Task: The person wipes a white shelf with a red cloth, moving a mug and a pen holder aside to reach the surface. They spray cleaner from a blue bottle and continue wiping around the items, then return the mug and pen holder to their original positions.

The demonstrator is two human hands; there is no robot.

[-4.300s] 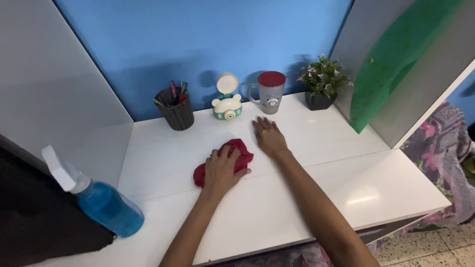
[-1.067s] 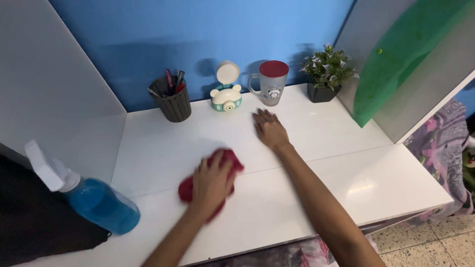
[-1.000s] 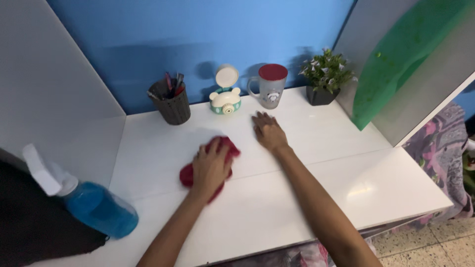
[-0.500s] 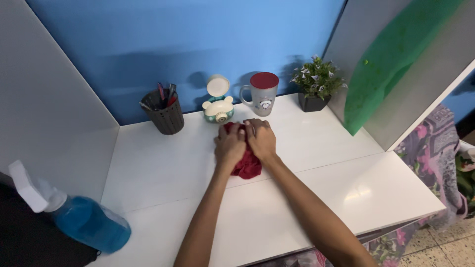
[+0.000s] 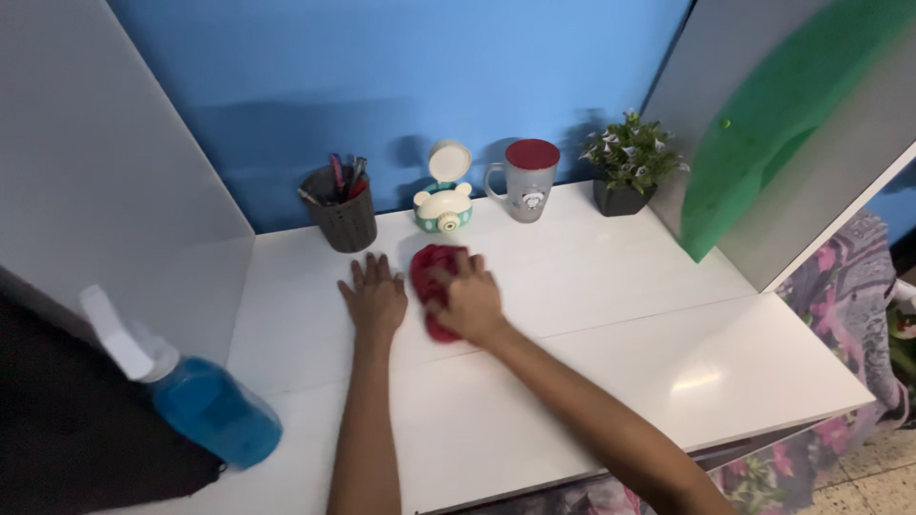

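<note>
A crumpled red cloth lies on the white desk, a little in front of the small bear-shaped gadget. My right hand presses down on the cloth, covering its right half, fingers bent over it. My left hand lies flat on the bare desk just left of the cloth, fingers spread, holding nothing.
Along the blue back wall stand a dark pen holder, a teal and cream bear-shaped gadget with its round lid up, a grey mug with a red lid and a small potted plant. A blue spray bottle stands at the near left.
The cloth has passed from my left hand to my right. My left hand has moved off to the left and lies flat on the desk; both hands were together on the cloth half a second ago.
</note>
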